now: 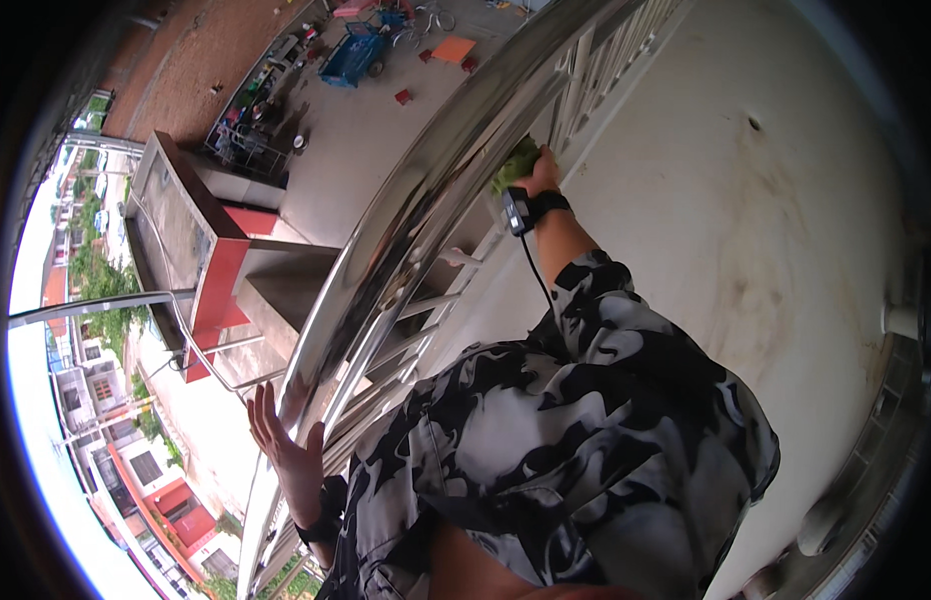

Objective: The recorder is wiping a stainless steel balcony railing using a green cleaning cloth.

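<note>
A polished metal railing point(405, 202) crosses the view on a slant, with a thinner rail and upright bars on its near side. My left hand point(293, 457) is beside the railing at the lower left, its fingers spread and nothing in it. Farther up, my right hand point(540, 174) grips a green cloth point(519, 161) against the bars below the top rail. The rail hides part of the cloth. A small black device point(518, 211) with a cable is strapped at my right wrist, and a dark band circles my left wrist.
The pale, stained floor point(675, 195) lies on the near side of the railing. Beyond and below it is a yard with a blue cart point(353, 56), an orange table point(454, 49) and red stools. A concrete roof point(169, 225) with red edging stands at the left.
</note>
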A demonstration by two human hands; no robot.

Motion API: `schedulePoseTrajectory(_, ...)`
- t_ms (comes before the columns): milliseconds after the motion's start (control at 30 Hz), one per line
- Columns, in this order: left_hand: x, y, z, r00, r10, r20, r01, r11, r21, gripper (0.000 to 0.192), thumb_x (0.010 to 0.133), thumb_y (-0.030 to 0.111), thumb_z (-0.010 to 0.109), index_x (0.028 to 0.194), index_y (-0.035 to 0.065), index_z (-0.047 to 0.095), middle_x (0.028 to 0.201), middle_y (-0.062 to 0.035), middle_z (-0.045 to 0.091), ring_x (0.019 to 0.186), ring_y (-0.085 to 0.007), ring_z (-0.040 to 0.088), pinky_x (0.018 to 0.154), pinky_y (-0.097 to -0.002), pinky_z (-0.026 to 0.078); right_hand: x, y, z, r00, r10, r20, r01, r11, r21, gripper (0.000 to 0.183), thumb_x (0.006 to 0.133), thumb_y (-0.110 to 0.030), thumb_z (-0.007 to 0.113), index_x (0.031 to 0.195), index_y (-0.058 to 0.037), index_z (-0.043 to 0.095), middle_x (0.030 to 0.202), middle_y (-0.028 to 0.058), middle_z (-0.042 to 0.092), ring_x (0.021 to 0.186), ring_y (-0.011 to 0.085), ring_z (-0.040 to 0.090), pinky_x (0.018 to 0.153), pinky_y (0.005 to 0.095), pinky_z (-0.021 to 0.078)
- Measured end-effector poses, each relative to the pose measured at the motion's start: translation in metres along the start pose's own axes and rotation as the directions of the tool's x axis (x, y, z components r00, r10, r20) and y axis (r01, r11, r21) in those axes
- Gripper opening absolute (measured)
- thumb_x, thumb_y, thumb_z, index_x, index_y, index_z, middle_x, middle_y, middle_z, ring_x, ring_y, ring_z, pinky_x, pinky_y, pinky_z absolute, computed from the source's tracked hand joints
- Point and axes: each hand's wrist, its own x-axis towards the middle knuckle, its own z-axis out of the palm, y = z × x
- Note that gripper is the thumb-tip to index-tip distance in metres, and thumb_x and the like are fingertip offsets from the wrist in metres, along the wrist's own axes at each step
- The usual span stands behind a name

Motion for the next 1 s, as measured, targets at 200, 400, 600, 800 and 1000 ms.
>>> schedulePoseTrajectory(200, 0.037, 0.049, -0.005, 0.988, 0.082, 0.127, -0.078, 0.996, -0.038, 0.067, 0.058, -0.001, 0.062, 0.119, 0.0038, 0.035, 0.120, -0.0152, 0.036, 0.113, -0.0317, 0.032, 0.094, -0.0409, 0.024, -0.014, 0.048, -0.002, 0.916, 0.326, 0.235, -0.384, 0.881, 0.275, 0.035, 0.079, -0.029, 0.039, 0.102, -0.0046, 0.048, 0.103, 0.0142, 0.051, 0.092, 0.0299, 0.050, 0.079, 0.0427, 0.0411)
schedulePoseTrajectory(400, 0.042, 0.048, -0.021, 0.959, -0.229, 0.166, 0.235, 0.972, -0.018, 0.059, 0.065, 0.001, 0.055, 0.120, 0.0028, 0.033, 0.103, -0.0136, 0.046, 0.083, -0.0221, 0.048, 0.078, -0.0329, 0.036, -0.033, 0.075, -0.011, 0.823, 0.383, 0.419, -0.528, 0.789, 0.315, 0.022, 0.077, -0.020, 0.042, 0.089, -0.0046, 0.053, 0.089, 0.0110, 0.056, 0.083, 0.0269, 0.054, 0.074, 0.0405, 0.0436)
schedulePoseTrajectory(600, 0.020, 0.026, -0.049, 0.955, -0.258, 0.144, 0.266, 0.963, -0.035, 0.061, 0.064, -0.001, 0.044, 0.123, 0.0044, 0.029, 0.120, -0.0133, 0.035, 0.088, -0.0214, 0.049, 0.068, -0.0256, 0.043, -0.011, 0.122, -0.053, 0.847, 0.469, 0.250, -0.527, 0.803, 0.278, 0.019, 0.076, -0.019, 0.046, 0.089, -0.0058, 0.051, 0.084, 0.0097, 0.055, 0.079, 0.0252, 0.054, 0.070, 0.0391, 0.0447)
schedulePoseTrajectory(800, 0.005, 0.002, -0.090, 0.835, -0.549, 0.045, 0.527, 0.821, 0.220, 0.057, 0.065, 0.003, 0.046, 0.119, -0.0043, 0.030, 0.117, -0.0160, 0.039, 0.100, -0.0222, 0.046, 0.081, -0.0282, 0.038, 0.005, 0.149, -0.083, 0.919, 0.394, 0.011, -0.389, 0.903, 0.183, 0.028, 0.072, -0.015, 0.055, 0.097, -0.0044, 0.049, 0.087, 0.0103, 0.053, 0.080, 0.0234, 0.053, 0.067, 0.0354, 0.0449)
schedulePoseTrajectory(1000, -0.008, -0.008, -0.124, 0.842, -0.536, -0.057, 0.532, 0.808, 0.252, 0.057, 0.064, 0.002, 0.045, 0.119, -0.0038, 0.030, 0.116, -0.0159, 0.039, 0.100, -0.0226, 0.046, 0.081, -0.0284, 0.038, 0.035, 0.207, -0.089, 0.885, 0.466, -0.002, -0.464, 0.882, 0.086, 0.037, 0.071, -0.022, 0.057, 0.100, -0.0009, 0.050, 0.094, 0.0113, 0.053, 0.082, 0.0232, 0.052, 0.065, 0.0358, 0.0420)
